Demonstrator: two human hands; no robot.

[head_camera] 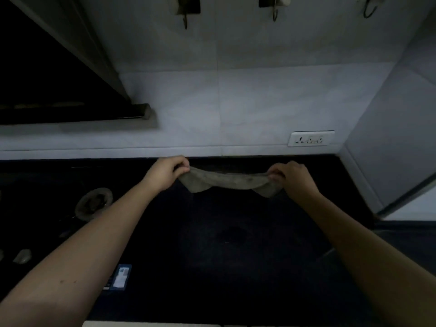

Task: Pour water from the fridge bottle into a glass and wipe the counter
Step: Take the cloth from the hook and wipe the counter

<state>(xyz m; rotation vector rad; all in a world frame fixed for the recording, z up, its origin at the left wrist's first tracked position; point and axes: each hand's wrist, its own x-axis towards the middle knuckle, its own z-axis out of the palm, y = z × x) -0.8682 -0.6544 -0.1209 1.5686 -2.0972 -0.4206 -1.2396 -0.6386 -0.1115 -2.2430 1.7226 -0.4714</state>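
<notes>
My left hand and right hand each pinch an end of the grey cloth. It sags, stretched between them, rumpled and dull, over the far side of the dark counter near the wall.

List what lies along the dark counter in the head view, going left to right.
Round burner → left hand → grey cloth, stretched between both hands → right hand. The wall socket sits above the counter on the right.
</notes>
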